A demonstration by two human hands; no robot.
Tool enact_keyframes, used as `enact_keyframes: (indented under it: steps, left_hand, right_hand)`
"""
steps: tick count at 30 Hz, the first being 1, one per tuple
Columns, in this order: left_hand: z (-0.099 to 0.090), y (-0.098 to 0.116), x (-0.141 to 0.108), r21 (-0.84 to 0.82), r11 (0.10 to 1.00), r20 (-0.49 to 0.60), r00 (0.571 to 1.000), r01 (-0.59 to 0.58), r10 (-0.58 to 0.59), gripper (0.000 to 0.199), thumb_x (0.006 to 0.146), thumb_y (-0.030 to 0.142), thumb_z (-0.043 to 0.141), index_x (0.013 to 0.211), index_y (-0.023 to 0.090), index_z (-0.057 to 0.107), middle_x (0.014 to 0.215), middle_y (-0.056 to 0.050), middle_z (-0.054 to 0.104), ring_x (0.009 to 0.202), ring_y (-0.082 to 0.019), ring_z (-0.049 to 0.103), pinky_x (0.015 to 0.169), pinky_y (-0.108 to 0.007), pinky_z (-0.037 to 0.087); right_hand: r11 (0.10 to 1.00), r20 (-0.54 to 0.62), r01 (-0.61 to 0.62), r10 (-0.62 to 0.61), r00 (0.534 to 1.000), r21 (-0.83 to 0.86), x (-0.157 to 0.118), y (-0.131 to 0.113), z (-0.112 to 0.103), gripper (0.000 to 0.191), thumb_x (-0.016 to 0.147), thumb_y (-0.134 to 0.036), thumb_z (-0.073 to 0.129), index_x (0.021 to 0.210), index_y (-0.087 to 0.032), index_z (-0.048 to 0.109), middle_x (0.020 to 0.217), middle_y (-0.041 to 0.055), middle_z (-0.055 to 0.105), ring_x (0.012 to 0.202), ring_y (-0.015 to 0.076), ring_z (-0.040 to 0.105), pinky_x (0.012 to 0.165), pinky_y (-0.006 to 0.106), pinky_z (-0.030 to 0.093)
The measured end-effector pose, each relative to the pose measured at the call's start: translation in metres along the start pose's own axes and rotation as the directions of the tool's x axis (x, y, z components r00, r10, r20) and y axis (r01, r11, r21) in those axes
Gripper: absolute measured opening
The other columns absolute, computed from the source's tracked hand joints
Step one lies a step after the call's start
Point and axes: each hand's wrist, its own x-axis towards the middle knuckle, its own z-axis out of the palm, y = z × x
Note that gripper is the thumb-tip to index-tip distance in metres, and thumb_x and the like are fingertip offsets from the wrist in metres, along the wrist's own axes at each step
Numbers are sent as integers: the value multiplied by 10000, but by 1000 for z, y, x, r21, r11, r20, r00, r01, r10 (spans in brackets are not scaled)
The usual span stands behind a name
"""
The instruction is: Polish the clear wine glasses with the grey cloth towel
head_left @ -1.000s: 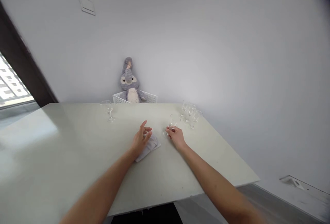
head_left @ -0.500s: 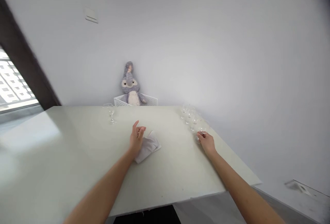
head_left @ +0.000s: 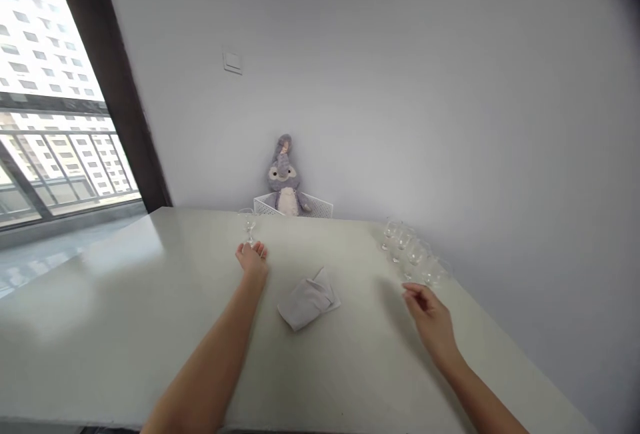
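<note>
At the far left part of the table a clear stemmed glass (head_left: 250,222) stands upright. My left hand (head_left: 253,259) is right at its foot, fingers apart and partly curled; whether they touch the stem is hard to see. On the right, several clear stemmed glasses (head_left: 415,252) stand in a slanting row. Just in front of the nearest one, my right hand (head_left: 431,321) hovers with loosely bent fingers and nothing between them. A folded light-grey cloth (head_left: 306,302) lies on the table between my two arms.
The pale table (head_left: 125,327) meets a plain wall at the back. Behind its far edge, a grey plush toy (head_left: 285,184) sits in a white perforated basket (head_left: 320,207). A window with a dark frame (head_left: 120,81) is at the left.
My right hand has let go of the nearest glass in the row and drawn back towards me. My left hand has moved from beside the cloth to the far-left glass. The view has turned left.
</note>
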Motion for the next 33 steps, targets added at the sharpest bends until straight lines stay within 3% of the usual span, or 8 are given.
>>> enact_keyframes:
  steps: [2,5,7,10,20,25,28,33]
  left_hand:
    - [5,5,13,-39,996,23,996,86,-85,348,860,364,288,1193,312,199,903,-40,518,680,-94,570,596,-238,480]
    - [9,8,26,-86,976,98,976,202,-194,473,844,495,250,1247,275,136,959,-98,505,738,-157,586,575,-293,503]
    - [10,9,32,-115,961,155,960,250,-231,532,831,554,208,1261,250,132,989,-129,501,774,-186,591,572,-315,511]
    - [9,11,37,-160,952,227,948,261,-222,540,826,581,169,1275,288,109,1021,-131,506,816,-185,595,591,-315,517]
    - [12,18,49,-271,934,332,933,233,-136,495,825,566,263,1253,355,132,1084,-106,518,892,-175,599,650,-323,522]
    - [15,24,57,-303,924,319,939,232,-131,392,846,527,247,1160,292,235,1061,-131,507,895,-192,601,642,-342,528]
    - [19,27,59,-310,921,306,942,237,-140,335,855,513,234,980,229,360,998,-117,526,877,-178,601,634,-326,532]
    - [26,25,38,-295,919,306,937,261,-168,269,856,446,336,774,195,384,890,-82,539,836,-153,597,632,-293,540]
  right_hand:
    - [970,234,230,-243,941,79,-10,-32,22,199,757,-366,499,833,-223,615,755,35,596,633,164,518,599,285,421]
    - [787,531,579,-591,607,214,-22,-68,62,244,808,-314,471,1010,-262,597,982,72,600,872,210,526,764,355,418]
    - [652,645,730,-651,400,205,-27,-79,90,349,782,-334,533,1127,-283,535,1152,73,541,1027,241,466,862,409,365]
    - [564,742,815,-602,295,134,-28,-75,129,486,690,-389,643,1152,-305,517,1177,59,531,1033,256,456,861,417,360]
    - [745,637,624,-603,480,235,-21,-48,152,240,801,-245,501,1019,-211,594,995,60,620,927,195,513,841,329,396]
    - [879,608,-218,-97,788,423,-12,-50,148,474,803,-568,355,754,-173,611,643,49,612,641,206,567,618,324,447]
    - [673,685,-547,83,724,497,-2,-52,144,567,778,-642,304,743,-166,610,586,54,599,599,204,577,583,318,450]
    - [620,687,-561,48,725,549,22,-47,128,558,775,-639,316,780,-176,628,600,52,622,641,210,596,626,334,455]
